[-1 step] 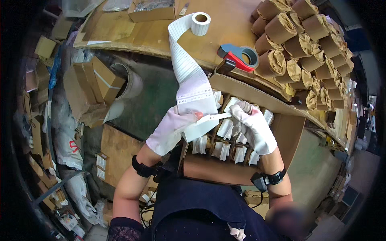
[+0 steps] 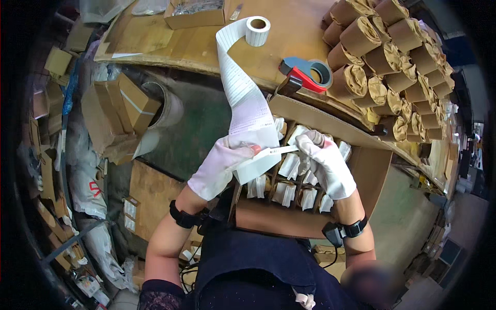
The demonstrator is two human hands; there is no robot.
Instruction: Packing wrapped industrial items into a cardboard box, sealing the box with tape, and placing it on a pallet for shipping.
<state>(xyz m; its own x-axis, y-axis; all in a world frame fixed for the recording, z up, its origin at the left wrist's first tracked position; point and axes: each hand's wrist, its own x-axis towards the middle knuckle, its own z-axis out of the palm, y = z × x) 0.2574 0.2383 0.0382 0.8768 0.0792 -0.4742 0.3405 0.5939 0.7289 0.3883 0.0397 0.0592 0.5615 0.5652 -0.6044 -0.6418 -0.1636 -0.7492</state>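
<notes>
My left hand [image 2: 223,164], in a white glove, pinches a long strip of printed white labels [image 2: 242,85] that curls down from a label roll [image 2: 258,37] on the table. A loose end of pale backing paper [image 2: 254,169] hangs below its fingers. My right hand [image 2: 330,166], gloved too, grips the end of a narrow white label [image 2: 282,150], which stretches between both hands. Under them stands an open cardboard box [image 2: 287,219], divided into cells. White-wrapped packets [image 2: 283,194] fill several cells; my right hand covers part of them.
A red and blue tape dispenser [image 2: 305,74] lies at the table's near edge. Many brown paper-wrapped cylinders [image 2: 382,57] are stacked at the right. An open carton [image 2: 196,15] sits at the back. Left of me are a folded cardboard piece [image 2: 121,116] and a round bin [image 2: 168,106].
The label strip has shifted slightly just above my left hand. Both hands keep nearly the same place and grip.
</notes>
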